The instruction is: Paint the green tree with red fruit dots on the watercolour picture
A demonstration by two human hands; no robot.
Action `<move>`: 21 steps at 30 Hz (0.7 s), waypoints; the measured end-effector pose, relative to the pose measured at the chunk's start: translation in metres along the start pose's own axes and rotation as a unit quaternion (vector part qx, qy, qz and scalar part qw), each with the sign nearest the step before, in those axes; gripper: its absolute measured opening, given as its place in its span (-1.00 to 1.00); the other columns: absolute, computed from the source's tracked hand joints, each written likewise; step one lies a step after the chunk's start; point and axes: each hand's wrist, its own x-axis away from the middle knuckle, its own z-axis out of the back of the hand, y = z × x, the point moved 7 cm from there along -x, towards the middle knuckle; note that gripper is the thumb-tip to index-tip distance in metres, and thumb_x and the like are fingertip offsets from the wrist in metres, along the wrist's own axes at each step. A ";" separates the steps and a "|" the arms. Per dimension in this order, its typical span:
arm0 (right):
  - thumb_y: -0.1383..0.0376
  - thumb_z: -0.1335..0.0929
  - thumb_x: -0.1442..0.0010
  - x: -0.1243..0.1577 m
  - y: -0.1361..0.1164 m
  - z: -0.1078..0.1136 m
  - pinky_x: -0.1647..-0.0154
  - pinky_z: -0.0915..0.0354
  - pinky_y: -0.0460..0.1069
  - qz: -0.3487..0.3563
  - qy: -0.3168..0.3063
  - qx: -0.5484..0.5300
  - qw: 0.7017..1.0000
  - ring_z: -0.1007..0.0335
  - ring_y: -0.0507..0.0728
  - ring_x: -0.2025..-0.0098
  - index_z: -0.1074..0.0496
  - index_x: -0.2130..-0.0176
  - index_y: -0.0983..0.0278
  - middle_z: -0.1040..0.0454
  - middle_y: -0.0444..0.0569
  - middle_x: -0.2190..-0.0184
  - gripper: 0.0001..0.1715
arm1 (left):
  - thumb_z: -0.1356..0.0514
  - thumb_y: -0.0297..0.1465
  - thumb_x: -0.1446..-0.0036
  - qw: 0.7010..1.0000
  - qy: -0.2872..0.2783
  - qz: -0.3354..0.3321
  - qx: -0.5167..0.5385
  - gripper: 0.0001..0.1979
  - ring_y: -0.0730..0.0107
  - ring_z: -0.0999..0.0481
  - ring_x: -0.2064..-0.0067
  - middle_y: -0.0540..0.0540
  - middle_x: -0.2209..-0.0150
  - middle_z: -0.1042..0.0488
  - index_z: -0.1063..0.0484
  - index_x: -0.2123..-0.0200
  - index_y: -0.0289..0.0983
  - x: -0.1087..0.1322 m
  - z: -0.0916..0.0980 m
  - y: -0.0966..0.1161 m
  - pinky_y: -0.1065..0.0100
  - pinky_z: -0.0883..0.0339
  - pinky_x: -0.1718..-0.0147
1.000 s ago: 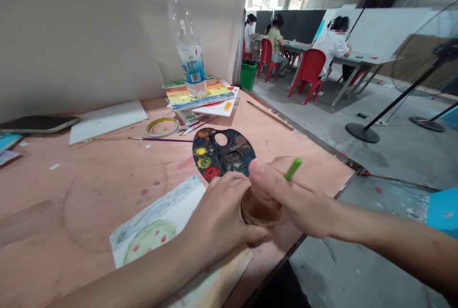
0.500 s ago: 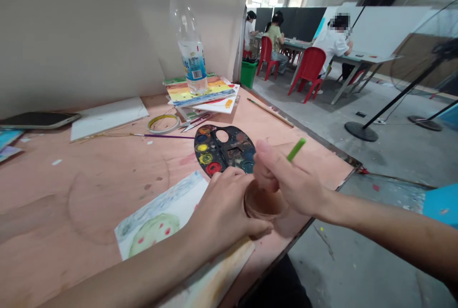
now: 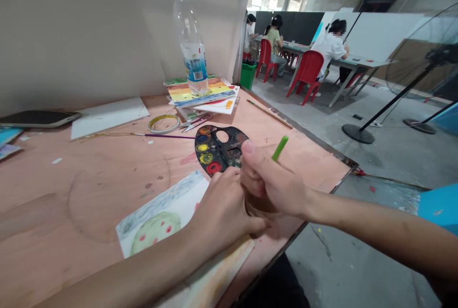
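Note:
My left hand [image 3: 222, 200] is closed round a brownish cup [image 3: 263, 205] near the table's right edge. Over the cup's mouth, my right hand [image 3: 275, 184] grips a green-handled paintbrush [image 3: 280, 148] in a fist. Only the handle's upper end shows; its lower end is hidden by the hand and cup. Just beyond the hands lies a black paint palette [image 3: 214, 146] with red, yellow and orange wells, partly covered by my right hand. A painting [image 3: 157, 227] with a green round shape and red dots lies under my left forearm.
A water bottle [image 3: 195, 67] stands on stacked paintings [image 3: 218, 98]. A tape roll [image 3: 163, 123], a purple-handled brush [image 3: 168, 136], another brush [image 3: 270, 114], a white board [image 3: 109, 117] and a phone [image 3: 37, 118] lie around. Beyond are a floor fan [image 3: 393, 96] and several people at tables.
My right hand has moved left and slightly down over the cup with the paintbrush, covering more of its opening. My left hand stays round the cup. The view has shifted slightly.

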 end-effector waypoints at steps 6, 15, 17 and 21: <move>-0.04 -0.31 -0.35 0.009 -0.010 0.010 0.69 0.17 -0.09 0.015 0.023 0.000 1.000 0.17 -0.09 0.69 -0.05 0.64 0.24 0.05 -0.28 0.72 -0.30 | -0.38 -0.31 0.15 1.000 -0.006 -0.005 -0.020 -0.79 0.11 -0.41 0.16 -0.02 0.33 -0.50 -0.42 0.44 -0.20 0.001 -0.004 -0.002 0.20 -0.25 0.27; -0.04 -0.39 -0.27 0.019 -0.014 0.036 0.72 0.17 -0.10 -0.014 0.066 0.006 0.998 0.25 -0.10 0.71 -0.03 0.66 0.25 0.13 -0.30 0.73 -0.27 | -0.50 -0.23 0.27 1.000 0.000 0.012 -0.025 -0.48 0.06 -0.40 0.08 -0.02 0.20 -0.51 -0.51 0.17 -0.13 0.002 -0.008 -0.010 0.09 -0.24 0.15; -0.02 -0.33 -0.34 0.027 -0.007 0.038 0.68 0.11 -0.10 -0.045 0.066 -0.013 0.997 0.18 -0.08 0.69 -0.07 0.63 0.25 0.08 -0.28 0.71 -0.32 | -0.50 -0.22 0.26 1.000 -0.006 0.015 -0.024 -0.50 0.05 -0.41 0.08 -0.03 0.18 -0.52 -0.52 0.17 -0.14 0.001 -0.009 -0.010 0.08 -0.25 0.14; -0.03 -0.26 -0.39 0.030 0.005 0.018 0.63 0.09 -0.10 -0.049 -0.002 -0.049 0.998 0.12 -0.07 0.65 -0.14 0.63 0.26 0.04 -0.26 0.70 -0.32 | -0.38 -0.26 0.12 1.000 -0.010 0.004 -0.028 -0.74 0.05 -0.42 0.13 -0.05 0.30 -0.49 -0.45 0.36 -0.21 -0.001 -0.008 -0.006 0.14 -0.26 0.21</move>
